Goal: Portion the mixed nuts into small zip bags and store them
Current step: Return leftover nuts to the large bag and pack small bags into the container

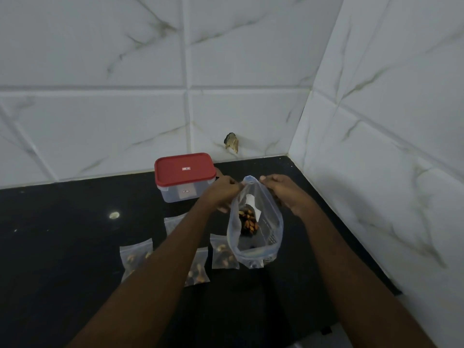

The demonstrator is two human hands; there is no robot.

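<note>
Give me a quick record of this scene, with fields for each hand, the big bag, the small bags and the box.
left hand: pinches the top edge of the large zip bag
right hand: pinches the same edge, beside the left
large zip bag: held above the counter, mouth looks open, mixed nuts inside
small zip bags: four flat on the counter, one partly hidden by the left arm
container: red lid on, behind the hands
</note>
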